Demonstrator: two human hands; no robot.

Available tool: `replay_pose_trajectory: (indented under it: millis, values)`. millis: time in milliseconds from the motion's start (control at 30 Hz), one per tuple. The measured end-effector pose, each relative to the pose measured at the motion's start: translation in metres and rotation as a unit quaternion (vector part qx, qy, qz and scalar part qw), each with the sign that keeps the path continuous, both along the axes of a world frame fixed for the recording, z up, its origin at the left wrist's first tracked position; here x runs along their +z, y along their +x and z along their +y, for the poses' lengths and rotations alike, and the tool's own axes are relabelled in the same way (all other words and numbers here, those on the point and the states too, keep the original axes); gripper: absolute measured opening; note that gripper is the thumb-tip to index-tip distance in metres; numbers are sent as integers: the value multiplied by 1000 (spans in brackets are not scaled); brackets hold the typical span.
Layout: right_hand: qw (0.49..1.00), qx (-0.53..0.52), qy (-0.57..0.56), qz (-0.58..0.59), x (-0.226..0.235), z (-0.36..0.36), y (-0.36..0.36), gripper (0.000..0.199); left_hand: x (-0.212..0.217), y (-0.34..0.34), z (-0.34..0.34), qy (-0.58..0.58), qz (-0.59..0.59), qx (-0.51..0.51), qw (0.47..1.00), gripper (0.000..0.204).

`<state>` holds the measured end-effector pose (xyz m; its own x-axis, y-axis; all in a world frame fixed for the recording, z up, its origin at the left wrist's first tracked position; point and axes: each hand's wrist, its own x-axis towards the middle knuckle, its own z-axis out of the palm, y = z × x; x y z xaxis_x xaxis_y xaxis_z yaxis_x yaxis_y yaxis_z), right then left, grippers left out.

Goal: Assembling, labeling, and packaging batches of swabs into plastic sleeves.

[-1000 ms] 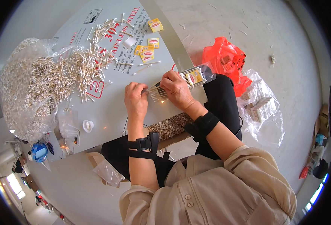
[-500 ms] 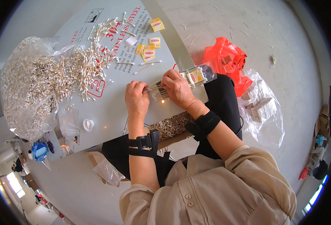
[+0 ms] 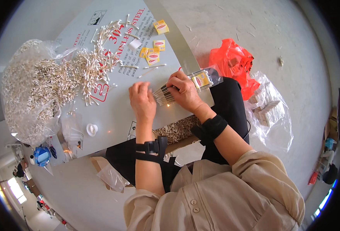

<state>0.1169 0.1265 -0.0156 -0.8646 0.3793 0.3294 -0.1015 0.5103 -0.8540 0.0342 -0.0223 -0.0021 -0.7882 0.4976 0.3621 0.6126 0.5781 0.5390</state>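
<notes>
now: left hand [image 3: 142, 106], just parted from the fanned cotton swab bundle [image 3: 163, 94], fingers loosely curled, seemingly empty; the hold apparently rests with one hand alone. right hand [image 3: 186, 93]: thumb and fingers pinching the bundle. bundle's place: centre of the frame, at the tabletop [image 3: 118, 109] edge. long axis: slanting, fanned ends toward lower left, yellow label card [image 3: 202, 80] and clear plastic sleeve [image 3: 216, 73] toward upper right.
</notes>
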Motion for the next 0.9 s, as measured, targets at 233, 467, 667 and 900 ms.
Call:
replay_pose_trajectory:
  millis: [233, 467, 667, 900]
  values:
    - [990, -62, -114, -53, 13, 3, -6, 16, -4, -46, 18, -87, 16, 62, 994, 17]
    - [988, -73, 120, -59, 7, 31, -52, 22, -2, -16, 21, -59, 0, -20, 998, 13]
    - [983, 13, 170, -73, -3, 35, -52, 1, 2, 2, 8, -62, -45, -69, 995, 17]
    - [989, 58, 133, -40, 7, 24, -20, 2, -16, 17, -1, -4, -14, -46, 999, 38]
